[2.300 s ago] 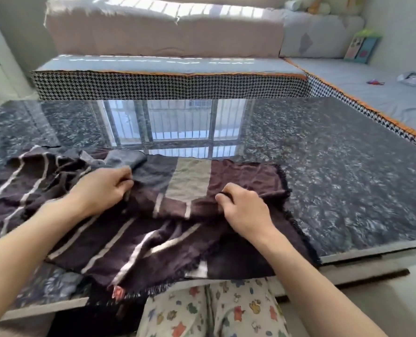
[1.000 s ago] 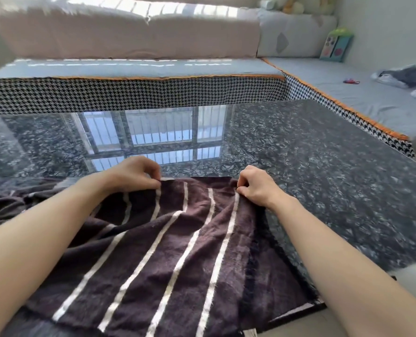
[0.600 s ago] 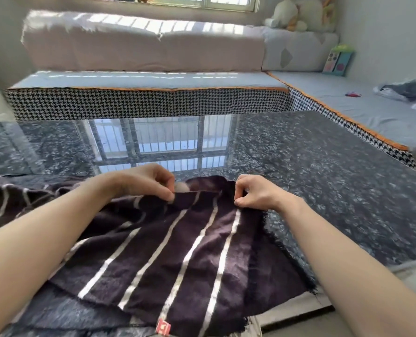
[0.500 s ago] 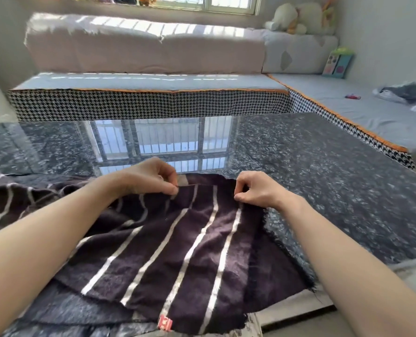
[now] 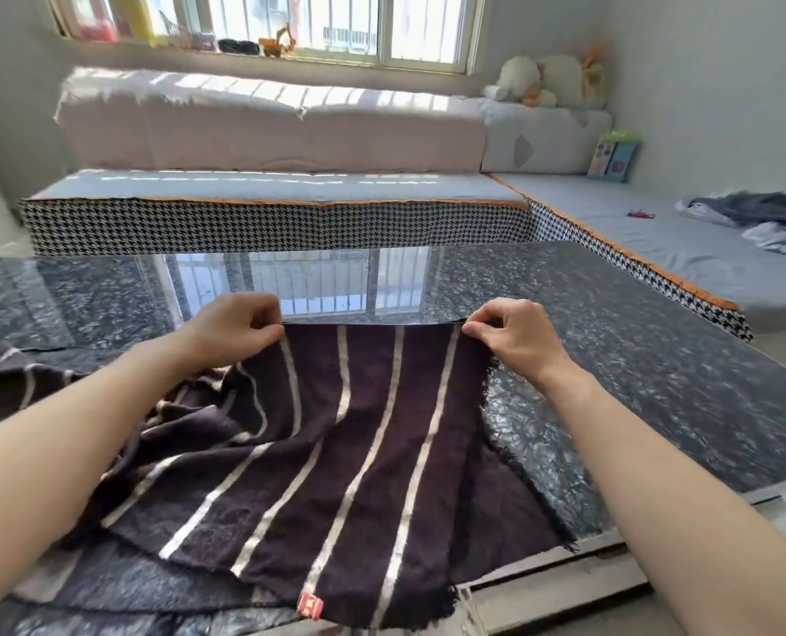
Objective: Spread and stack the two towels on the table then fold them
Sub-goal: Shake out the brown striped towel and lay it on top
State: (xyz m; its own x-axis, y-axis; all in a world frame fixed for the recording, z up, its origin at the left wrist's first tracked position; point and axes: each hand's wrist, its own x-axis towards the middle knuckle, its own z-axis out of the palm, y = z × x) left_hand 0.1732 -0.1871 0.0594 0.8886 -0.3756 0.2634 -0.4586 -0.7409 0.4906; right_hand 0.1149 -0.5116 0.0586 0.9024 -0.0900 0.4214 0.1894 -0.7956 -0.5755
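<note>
Both hands, left and right, pinch the striped towel's far edge taut; second towel bunched toward the bench's left edge, so stacking and folding remain.

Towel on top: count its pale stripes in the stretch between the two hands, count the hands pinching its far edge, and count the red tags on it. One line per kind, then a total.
Pale stripes on the towel between the hands: 4
Hands pinching its far edge: 2, left hand and right hand
Red tag: 1
Total: 7
</note>
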